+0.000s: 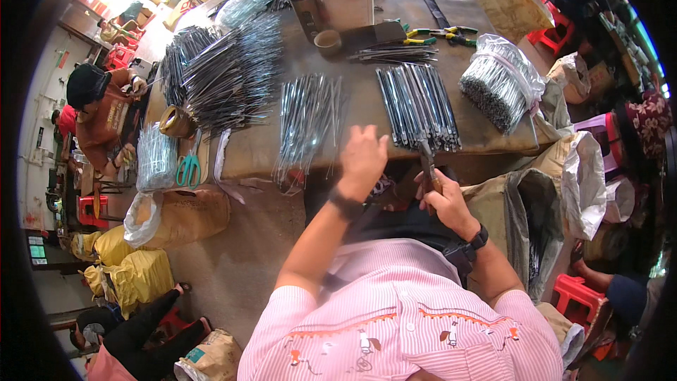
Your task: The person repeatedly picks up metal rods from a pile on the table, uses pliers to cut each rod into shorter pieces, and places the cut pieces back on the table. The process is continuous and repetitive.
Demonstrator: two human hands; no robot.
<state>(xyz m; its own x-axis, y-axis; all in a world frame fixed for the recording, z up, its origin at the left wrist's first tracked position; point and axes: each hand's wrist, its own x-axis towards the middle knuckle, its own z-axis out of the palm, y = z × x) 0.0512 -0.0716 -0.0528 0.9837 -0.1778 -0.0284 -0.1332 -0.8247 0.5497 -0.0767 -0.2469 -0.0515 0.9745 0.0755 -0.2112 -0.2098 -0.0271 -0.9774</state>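
Observation:
My right hand (444,200) is closed round the brown handles of a pair of pliers (427,159). The pliers' jaws point away from me, at the near ends of a row of flat, shiny metal strips (417,102) laid side by side on the table. Left of it, my left hand (363,159) hovers over the table's front edge, slightly blurred. Its fingers are loosely bent and apart, with nothing visible in them. Beyond that hand, a looser spread of thin metal strips (308,120) lies with some ends over the edge.
Tall heaps of strips (229,74) fill the table's left, near teal scissors (188,169). A plastic-wrapped bundle (502,85) stands at the right. Farther back are a flask (302,0), a cup (327,42) and yellow-handled pliers (462,35). Sacks (190,217) flank me; a person (106,116) works at left.

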